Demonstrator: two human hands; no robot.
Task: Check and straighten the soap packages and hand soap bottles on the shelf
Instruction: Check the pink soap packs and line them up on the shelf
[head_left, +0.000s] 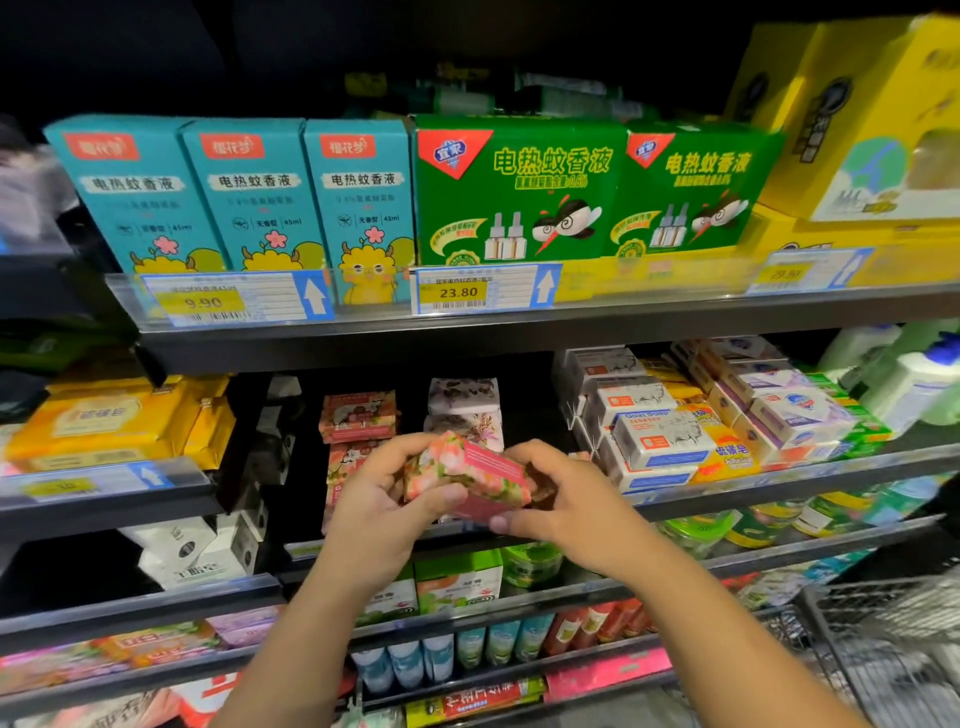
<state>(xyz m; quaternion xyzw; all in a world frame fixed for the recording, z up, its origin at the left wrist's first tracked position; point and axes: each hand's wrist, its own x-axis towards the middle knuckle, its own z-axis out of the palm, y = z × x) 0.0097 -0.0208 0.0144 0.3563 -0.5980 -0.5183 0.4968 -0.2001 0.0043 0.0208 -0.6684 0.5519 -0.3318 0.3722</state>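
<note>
A pink floral soap package (467, 475) is held tilted in front of the middle shelf (779, 486). My left hand (387, 493) grips its left end, thumb curled over the front. My right hand (558, 499) grips its right end from behind and below. Behind the package stand stacks of the same pink soap (358, 415) and pale floral soap packages (465, 410). White goat soap boxes (660, 441) fill the shelf to the right. White hand soap bottles (909, 384) stand at the far right.
Yellow soap packs (114, 421) lie at the left. The upper shelf carries teal boxes (249, 197) and green boxes (519, 192) of mosquito liquid. Lower shelves hold coils, tubes and packets. A wire basket (893, 644) sits at the lower right.
</note>
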